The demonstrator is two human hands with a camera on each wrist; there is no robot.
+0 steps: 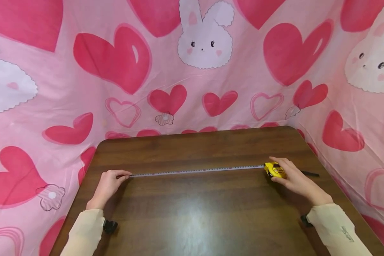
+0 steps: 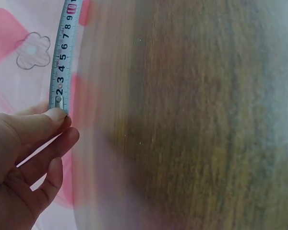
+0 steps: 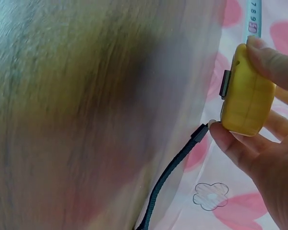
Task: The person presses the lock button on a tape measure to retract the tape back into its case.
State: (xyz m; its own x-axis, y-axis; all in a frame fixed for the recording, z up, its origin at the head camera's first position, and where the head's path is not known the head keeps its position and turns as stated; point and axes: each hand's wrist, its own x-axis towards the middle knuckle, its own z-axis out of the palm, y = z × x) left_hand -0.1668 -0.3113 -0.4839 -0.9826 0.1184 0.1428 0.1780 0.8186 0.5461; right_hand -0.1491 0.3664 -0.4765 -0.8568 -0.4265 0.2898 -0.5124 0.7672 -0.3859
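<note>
A yellow tape measure [image 1: 275, 170] is gripped in my right hand [image 1: 296, 179], over the right side of the table. Its white blade [image 1: 198, 170] is drawn out nearly straight across to my left hand [image 1: 107, 185]. Thumb and finger of the left hand pinch the blade's metal end, close by the 1–2 marks on the blade [image 2: 62, 62] in the left wrist view. In the right wrist view the thumb lies at the mouth of the yellow case [image 3: 247, 93], where the blade comes out. A black wrist strap [image 3: 170, 170] hangs from the case.
The brown wooden table [image 1: 192, 202] has rounded far corners. Pink cloth [image 1: 192, 78] printed with hearts and rabbits hangs behind it and on both sides. Pale sleeves [image 1: 83, 231] cover both forearms, and a dark band [image 1: 110, 226] sits at each wrist.
</note>
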